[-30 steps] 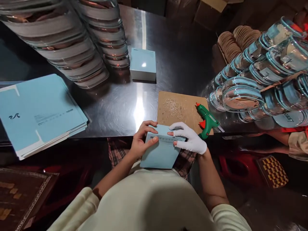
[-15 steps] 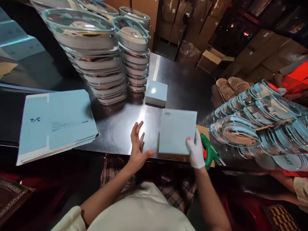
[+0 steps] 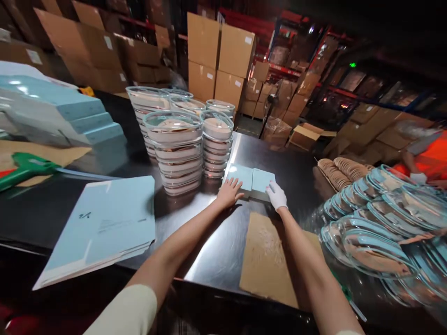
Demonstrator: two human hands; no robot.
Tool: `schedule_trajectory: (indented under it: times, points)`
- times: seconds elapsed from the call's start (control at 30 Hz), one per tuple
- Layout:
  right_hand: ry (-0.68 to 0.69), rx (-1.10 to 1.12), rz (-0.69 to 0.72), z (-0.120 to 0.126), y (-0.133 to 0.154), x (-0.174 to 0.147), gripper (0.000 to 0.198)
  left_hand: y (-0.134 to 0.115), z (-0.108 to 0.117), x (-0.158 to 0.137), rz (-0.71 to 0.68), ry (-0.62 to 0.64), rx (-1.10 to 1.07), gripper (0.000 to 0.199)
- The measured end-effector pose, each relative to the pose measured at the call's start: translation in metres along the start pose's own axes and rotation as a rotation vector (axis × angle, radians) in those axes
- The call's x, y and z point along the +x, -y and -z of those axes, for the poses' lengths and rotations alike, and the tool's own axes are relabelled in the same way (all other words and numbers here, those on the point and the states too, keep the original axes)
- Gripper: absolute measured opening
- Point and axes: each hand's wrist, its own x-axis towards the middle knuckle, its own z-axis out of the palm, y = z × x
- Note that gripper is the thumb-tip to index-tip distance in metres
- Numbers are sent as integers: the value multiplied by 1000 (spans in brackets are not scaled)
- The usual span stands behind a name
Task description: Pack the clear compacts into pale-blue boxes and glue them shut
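Two light-blue square boxes stand side by side on the dark metal table. My left hand (image 3: 229,191), bare, lies with its fingers spread on the top and front corner of the left box (image 3: 242,174). My right hand (image 3: 278,195), in a white glove, grips the right box (image 3: 261,180) at its right edge. The two boxes touch or nearly touch along one side. Nearer to me lies a flat piece of brown cardboard (image 3: 263,260) with clear marks on it, partly under my right forearm.
Stacked glass dishes with lids (image 3: 178,153) rise behind left. Flat light-blue printed sheets (image 3: 115,218) lie at left, near a green glue gun (image 3: 31,167) and piled blue boxes (image 3: 84,111). Rows of glass dishes (image 3: 370,242) fill the right. A person in orange (image 3: 426,153) works beyond.
My right hand has carried its box forward and set it beside the other one. My left hand has moved from the air onto the left box. The view has tilted up.
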Motion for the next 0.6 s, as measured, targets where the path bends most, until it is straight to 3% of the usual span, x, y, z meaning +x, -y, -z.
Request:
schedule_trajectory:
  times: [0.17,0.37,0.43,0.5,0.6]
  points:
    - [92,-106,143,-11,-17,-10,44,9,-16,-9,-28,-5,24,69]
    - [147,-197,184,-12,-13,-12,51,0,-7,-3,-30,34,82,76]
    - [145,-341,182,-7,-1,-14,54,-11,6,-4,-17,37,106,81]
    - [45,-510,175,5,12,-25,64,-19,28,-16,11,-1,124,91]
    - [-77,-616,304,38,16,-67,70,-10,80,-64,37,-125,77,91]
